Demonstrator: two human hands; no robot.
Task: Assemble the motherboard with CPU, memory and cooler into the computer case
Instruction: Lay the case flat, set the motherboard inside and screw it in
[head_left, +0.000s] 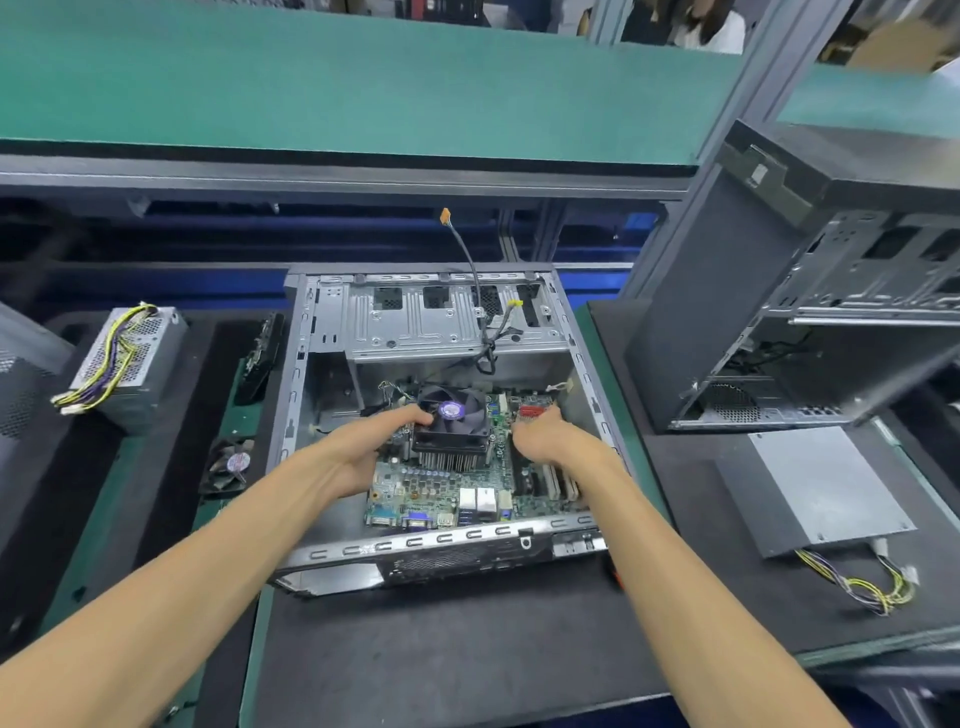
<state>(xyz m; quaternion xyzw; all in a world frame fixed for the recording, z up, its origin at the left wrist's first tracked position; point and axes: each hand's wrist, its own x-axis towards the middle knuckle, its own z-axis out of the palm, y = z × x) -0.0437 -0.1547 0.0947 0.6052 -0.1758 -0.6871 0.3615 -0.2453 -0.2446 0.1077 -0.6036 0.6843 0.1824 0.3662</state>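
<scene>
Both hands grip the flat green motherboard (441, 486), left hand (363, 447) beside the finned black cooler (451, 431), right hand (550, 441) fingers curled; ports face near inside the grey steel case (441, 545).

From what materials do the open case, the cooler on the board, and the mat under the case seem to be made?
Open case: bare sheet metal, probably steel; grey, dull shine, stamped slots and ribs.
Cooler: black fan, likely plastic, over thin silvery fins, probably aluminium.
Mat: dark, matte, no glare; looks like rubber or foam, cannot tell which.
</scene>
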